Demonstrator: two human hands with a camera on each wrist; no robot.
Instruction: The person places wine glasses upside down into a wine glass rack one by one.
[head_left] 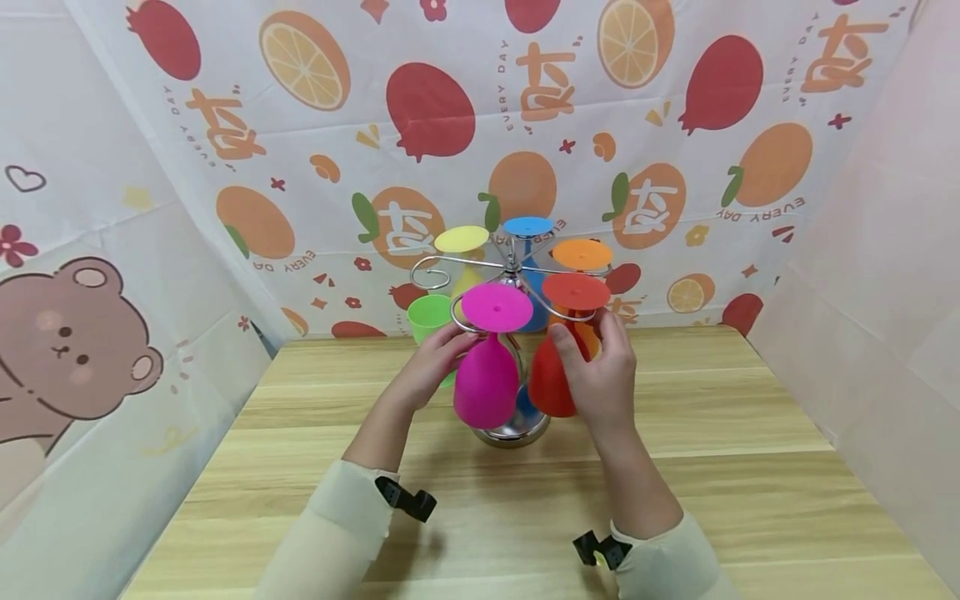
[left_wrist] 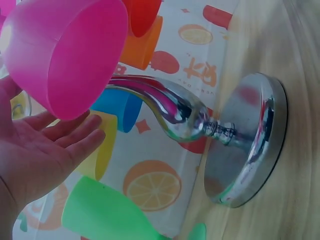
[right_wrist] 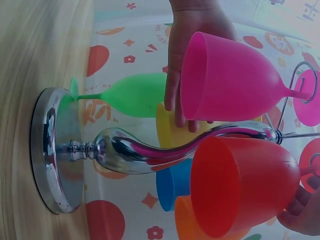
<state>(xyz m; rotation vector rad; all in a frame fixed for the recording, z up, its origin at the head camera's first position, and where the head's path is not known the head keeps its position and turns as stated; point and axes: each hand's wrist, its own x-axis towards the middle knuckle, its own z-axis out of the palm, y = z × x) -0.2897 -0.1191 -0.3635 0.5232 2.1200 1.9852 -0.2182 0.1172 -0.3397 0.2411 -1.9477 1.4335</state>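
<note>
A chrome goblet rack (head_left: 512, 271) stands on the table with plastic goblets hanging upside down from its curled hooks. At the front left hangs a magenta goblet (head_left: 486, 383); my left hand (head_left: 438, 362) is beside it, fingers stretched out behind its bowl in the left wrist view. My right hand (head_left: 603, 375) holds the red goblet (head_left: 551, 379) at the front right, thumb on the near side and fingers curled near the stem in the right wrist view. Yellow (head_left: 461, 240), blue (head_left: 528, 226) and orange (head_left: 582, 253) goblets hang farther back.
A green goblet (left_wrist: 100, 210) stands upright on the table behind the left hand, left of the rack. The rack's round chrome base (left_wrist: 275, 120) rests on the wood-grain table (head_left: 300, 475). Fruit-printed cloth (head_left: 465, 50) hangs behind, with pale cloth at both sides.
</note>
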